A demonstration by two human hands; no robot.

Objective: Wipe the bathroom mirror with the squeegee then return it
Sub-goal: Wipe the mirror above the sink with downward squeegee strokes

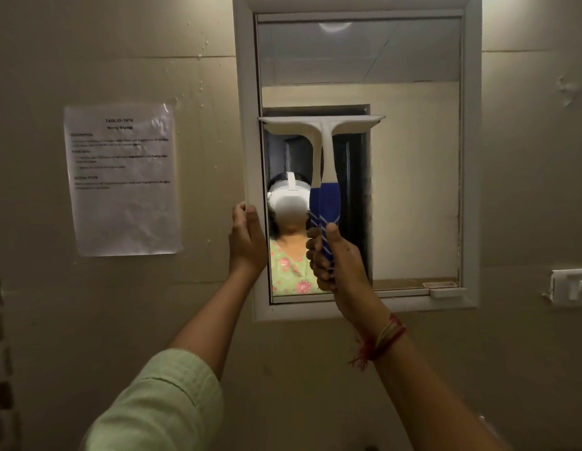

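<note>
Nearest, a green sleeve covers the left forearm, and red and yellow threads circle the right wrist. The right hand grips the squeegee by its blue striped handle, fingers curled round it and thumb laid up its front. The white blade lies level at 12 o'clock from that hand, against the mirror, across its left half at mid-height. At 9 o'clock from the right hand, the left hand rests with fingers straight against the left side of the white frame. On the wall, a printed paper hangs at 9 o'clock from the mirror, and a white fitting sits at 4 o'clock.
</note>
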